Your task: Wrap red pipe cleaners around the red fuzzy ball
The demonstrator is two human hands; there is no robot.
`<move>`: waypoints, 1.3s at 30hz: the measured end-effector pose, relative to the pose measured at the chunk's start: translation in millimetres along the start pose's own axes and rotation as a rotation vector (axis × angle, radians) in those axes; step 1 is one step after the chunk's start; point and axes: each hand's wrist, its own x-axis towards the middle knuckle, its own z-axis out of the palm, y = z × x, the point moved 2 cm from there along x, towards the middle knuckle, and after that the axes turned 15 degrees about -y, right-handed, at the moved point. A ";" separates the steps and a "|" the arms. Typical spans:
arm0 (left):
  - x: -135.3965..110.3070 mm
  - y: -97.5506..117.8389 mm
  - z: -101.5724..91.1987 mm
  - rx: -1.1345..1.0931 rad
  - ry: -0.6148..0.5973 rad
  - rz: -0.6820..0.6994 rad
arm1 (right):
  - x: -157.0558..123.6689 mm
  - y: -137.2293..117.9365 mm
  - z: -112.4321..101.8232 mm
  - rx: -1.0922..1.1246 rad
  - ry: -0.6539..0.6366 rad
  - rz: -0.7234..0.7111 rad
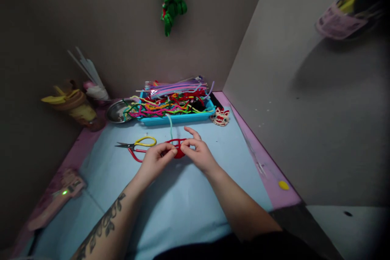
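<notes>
The left hand (159, 154) and right hand (199, 152) both pinched the red piece (180, 154) over the counter (283, 199): close shaping, it seemed! The next move likely called for steady grips; scissors (131, 146) lay beside the left hand, blue tray (179, 119) beyond.

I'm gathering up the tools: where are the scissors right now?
In the head view, the scissors lie left of centre on the light blue cover, beside the left hand and in front of the blue tray.
</notes>
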 end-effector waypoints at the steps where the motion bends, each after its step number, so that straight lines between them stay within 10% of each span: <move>1: 0.2 -0.5 -0.3 0.009 0.000 -0.003 | -0.3 -0.2 0.3 -0.008 0.010 0.003; 25: 0.9 -9.3 16.8 0.010 0.095 -0.056 | -0.5 4.6 12.6 0.057 0.000 0.018; 32: -3.2 -3.2 4.4 0.036 -0.054 -0.062 | 1.3 4.5 7.3 0.058 0.059 0.061; 39: -7.5 2.9 -15.0 0.392 0.225 0.183 | -1.5 -2.6 4.9 -0.003 -0.108 -0.021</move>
